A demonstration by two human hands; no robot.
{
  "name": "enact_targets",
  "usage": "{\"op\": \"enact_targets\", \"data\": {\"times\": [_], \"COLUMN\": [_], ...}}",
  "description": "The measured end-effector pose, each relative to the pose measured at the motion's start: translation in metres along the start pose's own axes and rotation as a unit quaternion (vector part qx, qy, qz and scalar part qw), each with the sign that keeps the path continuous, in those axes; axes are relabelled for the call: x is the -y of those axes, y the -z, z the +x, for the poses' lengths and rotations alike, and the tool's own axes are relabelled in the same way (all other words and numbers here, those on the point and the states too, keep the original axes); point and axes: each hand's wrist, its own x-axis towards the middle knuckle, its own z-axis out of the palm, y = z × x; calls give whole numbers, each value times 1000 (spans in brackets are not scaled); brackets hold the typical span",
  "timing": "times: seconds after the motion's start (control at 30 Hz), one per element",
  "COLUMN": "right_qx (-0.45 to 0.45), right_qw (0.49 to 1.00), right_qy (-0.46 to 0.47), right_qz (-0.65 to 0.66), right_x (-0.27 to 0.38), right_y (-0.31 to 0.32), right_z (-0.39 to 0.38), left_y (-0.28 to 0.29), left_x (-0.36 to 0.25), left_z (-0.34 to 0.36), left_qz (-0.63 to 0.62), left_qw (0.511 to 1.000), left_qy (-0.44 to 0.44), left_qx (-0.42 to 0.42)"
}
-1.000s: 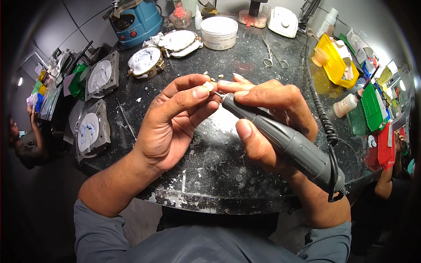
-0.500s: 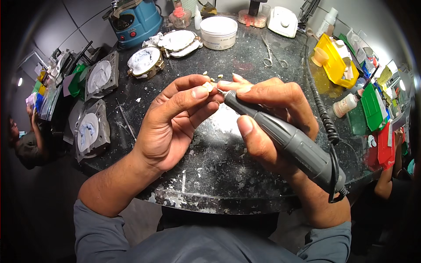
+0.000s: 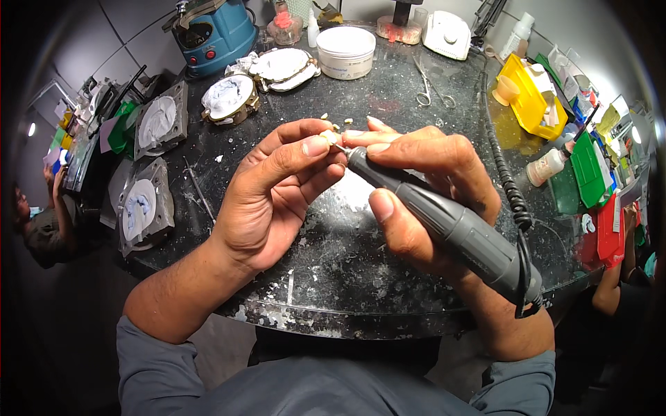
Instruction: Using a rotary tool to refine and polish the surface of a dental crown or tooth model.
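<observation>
My left hand pinches a small cream tooth-like piece between thumb and fingertips above the middle of the black bench. Wrapped in my right hand is a dark grey rotary handpiece, angled up and leftward, its thin metal bit reaching the piece; whether it touches is hard to tell. Its coiled cord runs along the right. A few small cream pieces lie just beyond my fingertips.
Left: metal flasks with white plaster. Back: blue machine, white tub, scissors. Right: yellow tray, bottle, green and red trays. A person is at far left; another person's arm at far right.
My right hand and the handpiece have shifted slightly up and left over the last half second. My left hand keeps almost the same position and grip.
</observation>
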Motion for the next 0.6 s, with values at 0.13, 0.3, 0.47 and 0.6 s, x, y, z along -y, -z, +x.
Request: {"op": "enact_targets", "data": {"times": [0.13,0.3,0.47,0.6], "right_qx": [2,4,-3,-3], "right_qw": [1000,1000,1000,1000], "right_qy": [-14,-16,-14,-12], "right_qz": [-8,-4,1,-3], "right_x": [3,3,3,3], "right_y": [1,2,0,1], "right_z": [0,0,-1,0], "left_y": [1,2,2,1], "left_x": [-1,0,0,0], "left_z": [0,0,-1,-1], "left_qz": [3,3,0,0], "left_qw": [1000,1000,1000,1000], "left_qy": [6,5,9,10], "left_qx": [3,4,5,11]}}
